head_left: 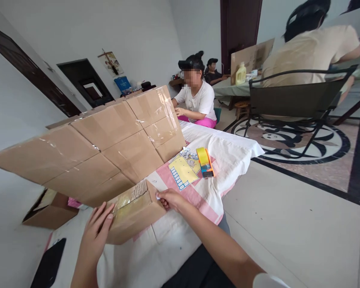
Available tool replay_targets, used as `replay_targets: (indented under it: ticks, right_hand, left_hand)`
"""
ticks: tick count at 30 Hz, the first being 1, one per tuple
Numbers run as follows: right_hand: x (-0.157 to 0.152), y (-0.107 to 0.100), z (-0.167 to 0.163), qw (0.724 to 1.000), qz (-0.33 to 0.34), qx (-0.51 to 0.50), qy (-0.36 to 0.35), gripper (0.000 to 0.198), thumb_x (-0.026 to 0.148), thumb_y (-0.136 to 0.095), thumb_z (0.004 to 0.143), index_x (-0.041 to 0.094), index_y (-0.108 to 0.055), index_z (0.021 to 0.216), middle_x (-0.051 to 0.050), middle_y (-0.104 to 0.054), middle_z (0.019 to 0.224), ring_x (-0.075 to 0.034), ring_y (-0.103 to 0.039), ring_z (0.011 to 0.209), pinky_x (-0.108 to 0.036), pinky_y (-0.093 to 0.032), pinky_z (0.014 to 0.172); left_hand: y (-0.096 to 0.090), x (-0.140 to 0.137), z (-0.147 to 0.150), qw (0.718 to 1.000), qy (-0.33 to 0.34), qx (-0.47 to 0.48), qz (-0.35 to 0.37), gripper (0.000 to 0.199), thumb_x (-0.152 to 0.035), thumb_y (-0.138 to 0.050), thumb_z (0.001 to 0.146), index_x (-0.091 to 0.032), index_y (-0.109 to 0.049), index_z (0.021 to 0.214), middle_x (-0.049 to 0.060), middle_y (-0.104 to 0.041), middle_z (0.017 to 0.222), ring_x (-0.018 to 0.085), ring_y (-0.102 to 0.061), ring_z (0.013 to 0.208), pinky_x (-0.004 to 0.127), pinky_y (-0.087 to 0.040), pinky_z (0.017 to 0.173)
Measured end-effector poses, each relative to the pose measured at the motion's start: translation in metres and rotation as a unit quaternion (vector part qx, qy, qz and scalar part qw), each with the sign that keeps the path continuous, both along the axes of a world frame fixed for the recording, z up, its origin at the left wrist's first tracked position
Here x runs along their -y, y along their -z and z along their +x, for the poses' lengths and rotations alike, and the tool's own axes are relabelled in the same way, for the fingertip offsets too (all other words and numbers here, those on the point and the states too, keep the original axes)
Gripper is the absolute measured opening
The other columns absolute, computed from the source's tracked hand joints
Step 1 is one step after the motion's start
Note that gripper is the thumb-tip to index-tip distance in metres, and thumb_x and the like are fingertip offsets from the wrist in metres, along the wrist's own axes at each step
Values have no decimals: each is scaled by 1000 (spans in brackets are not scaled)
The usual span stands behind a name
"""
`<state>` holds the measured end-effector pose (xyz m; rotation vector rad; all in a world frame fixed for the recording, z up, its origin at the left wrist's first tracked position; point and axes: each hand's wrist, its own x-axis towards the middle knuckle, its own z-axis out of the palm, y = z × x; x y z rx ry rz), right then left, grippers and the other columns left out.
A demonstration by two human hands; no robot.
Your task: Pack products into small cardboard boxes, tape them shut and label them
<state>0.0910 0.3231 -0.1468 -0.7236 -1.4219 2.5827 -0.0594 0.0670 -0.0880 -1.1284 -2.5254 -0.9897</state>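
A taped cardboard box (132, 218) lies on the cloth-covered table in front of me, clear tape running along its top. My left hand (97, 224) rests on the box's left end, its fingers stretched out and slightly apart. At the right end, my right hand (170, 199) is closed, knuckles against the box's end face. A tiny whitish bit shows at its fingertips, too small to name. A yellow and orange tape dispenser (205, 162) stands on the cloth, beyond my right hand.
Behind the box rises a wall of taped cardboard (117, 144). An open carton (52, 210) sits to the left, near a black flat object (49, 262). Across the table sits a person in white (198, 96). Another person sits in a chair (300, 96) at right.
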Motion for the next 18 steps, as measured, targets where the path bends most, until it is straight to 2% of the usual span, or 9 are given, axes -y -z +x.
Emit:
replay_targets:
  ticks: [6,9,12,14,16,18]
  right_hand:
    - [-1,3,-1,999,52,7,9,38,30,-69,85,21,-44,59,8,-40,45,-8,-32,39,-22,-23,38]
    - [7,7,1,991,109,-17,70,22,29,-68,86,22,-52,73,8,-44,50,-10,-38,42,-22,-28,42]
    - [23,10,11,972,176,-62,142,5,20,-63,86,24,-60,85,5,-54,64,-13,-51,57,-24,-39,55]
    - [35,12,21,958,216,-88,168,12,17,-58,87,25,-67,87,1,-63,79,-17,-60,74,-28,-46,70]
    - [44,15,33,947,248,-108,175,20,17,-55,86,26,-72,87,-2,-67,89,-22,-64,90,-33,-48,84]
    - [49,17,44,933,302,-117,160,25,15,-56,83,27,-76,91,-4,-68,90,-26,-65,94,-37,-48,88]
  left_hand:
    - [7,-1,-9,1000,9,-8,-5,50,-57,-47,92,-31,-67,130,5,-48,157,28,-30,152,55,-20,128]
    - [8,0,-10,1000,8,-9,3,50,-57,-47,90,-31,-69,127,4,-50,156,30,-31,152,56,-21,128]
    - [9,1,-12,1000,8,-10,6,51,-59,-48,89,-32,-70,125,5,-51,154,31,-32,152,57,-21,127]
    - [9,1,-13,1000,9,-10,9,52,-60,-48,88,-32,-70,126,5,-51,154,31,-32,152,58,-21,127]
    - [10,0,-14,1000,16,-14,14,52,-61,-49,88,-33,-70,125,4,-52,154,31,-34,151,57,-21,128]
    - [10,-1,-16,999,29,-19,21,50,-60,-50,87,-35,-71,124,3,-55,150,31,-37,150,57,-20,128]
